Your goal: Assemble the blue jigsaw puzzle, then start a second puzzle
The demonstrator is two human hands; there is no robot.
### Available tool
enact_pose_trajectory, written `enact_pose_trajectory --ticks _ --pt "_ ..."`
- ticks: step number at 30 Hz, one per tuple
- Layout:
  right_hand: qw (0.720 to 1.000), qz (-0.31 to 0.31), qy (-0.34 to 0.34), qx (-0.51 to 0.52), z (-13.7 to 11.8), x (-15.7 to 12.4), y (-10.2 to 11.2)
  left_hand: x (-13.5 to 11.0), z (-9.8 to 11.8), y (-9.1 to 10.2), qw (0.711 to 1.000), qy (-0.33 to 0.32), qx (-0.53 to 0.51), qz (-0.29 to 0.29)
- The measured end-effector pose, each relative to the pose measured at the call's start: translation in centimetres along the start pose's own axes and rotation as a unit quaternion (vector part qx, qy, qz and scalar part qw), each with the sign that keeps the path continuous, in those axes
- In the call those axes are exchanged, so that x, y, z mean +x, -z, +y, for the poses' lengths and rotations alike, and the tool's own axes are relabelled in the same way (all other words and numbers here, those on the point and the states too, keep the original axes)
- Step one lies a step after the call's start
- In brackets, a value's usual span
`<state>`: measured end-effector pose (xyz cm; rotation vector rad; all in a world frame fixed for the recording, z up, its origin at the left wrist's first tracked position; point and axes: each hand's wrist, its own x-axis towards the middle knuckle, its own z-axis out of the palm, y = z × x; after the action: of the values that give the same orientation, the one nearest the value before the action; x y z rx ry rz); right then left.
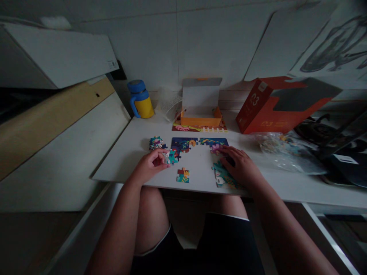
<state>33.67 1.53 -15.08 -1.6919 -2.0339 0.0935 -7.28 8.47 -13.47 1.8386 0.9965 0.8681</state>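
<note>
From the head view, I see 2 bare hands at work over a smooth, white, flat bench (197,162). My left hand (150,162) pinches a teal, flat jigsaw piece with a white figure (169,157) between thumb and fingers, at the lower left of a dark-blue, interlocked puzzle section (180,143). My right hand (241,166) lies with its fingers reaching to a purple, printed piece (216,148) and its palm over a teal, joined section (221,177); I cannot tell whether it grips anything underneath.

I judge the teal piece to be light, stiff card, a little slick on its printed face. I would take it by opposite edges, clear of the knobs, which could crease or fray if forced.

A brown-and-teal, knobbed piece (183,175) lies alone near the front edge, and a small, multicoloured heap of pieces (156,143) sits beyond my left hand. Behind stands an open, orange cardboard box with a pale lining (200,121). To its left are a crinkled, clear plastic bag (169,104) and a rounded, blue-and-yellow bottle with a looped handle (145,105); to its right, a boxy, red-orange carton (255,110).
</note>
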Motion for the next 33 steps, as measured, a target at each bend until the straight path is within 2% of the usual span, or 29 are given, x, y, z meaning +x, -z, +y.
enact_pose_trajectory --ticks 28,33 --pt "1.0 0.009 0.003 0.002 0.11 0.02 -0.13 -0.05 0.1 -0.12 1.0 -0.003 0.004 0.009" --pt "1.0 0.007 0.001 0.0 0.17 0.08 -0.21 0.07 0.46 -0.73 0.996 0.008 0.063 0.06"
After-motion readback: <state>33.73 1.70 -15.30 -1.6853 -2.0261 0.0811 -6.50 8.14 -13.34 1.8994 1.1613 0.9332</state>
